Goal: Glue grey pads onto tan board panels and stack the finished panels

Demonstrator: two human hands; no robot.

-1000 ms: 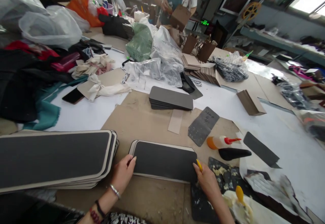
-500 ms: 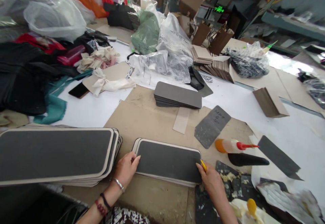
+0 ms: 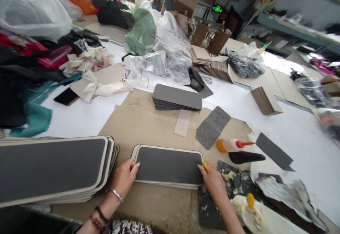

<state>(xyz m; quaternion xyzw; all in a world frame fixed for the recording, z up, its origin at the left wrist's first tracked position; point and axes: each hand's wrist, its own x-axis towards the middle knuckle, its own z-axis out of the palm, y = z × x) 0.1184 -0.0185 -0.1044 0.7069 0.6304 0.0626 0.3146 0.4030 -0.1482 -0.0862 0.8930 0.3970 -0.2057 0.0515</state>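
The small dark grey, round-cornered rectangular panel with a pale border (image 3: 168, 165) lies to the right of the pile of long dark grey, pale-edged panels (image 3: 53, 170), over the brown cardboard sheet (image 3: 148, 131). Your left hand (image 3: 124, 177) has its fingers gripping the panel end nearer the pile, thumb on top; your right hand (image 3: 213, 181) has its fingers closed on a slim yellow tool (image 3: 205, 165), fingertips at the end farther from the pile. For accurate alignment, apply even pressure at both ends and judge squareness by the border's width. Angle the tool clear of the dark face, which could otherwise be marked. That face appears flat, matt and uniform; pale layers show beneath, slightly offset towards the pile.
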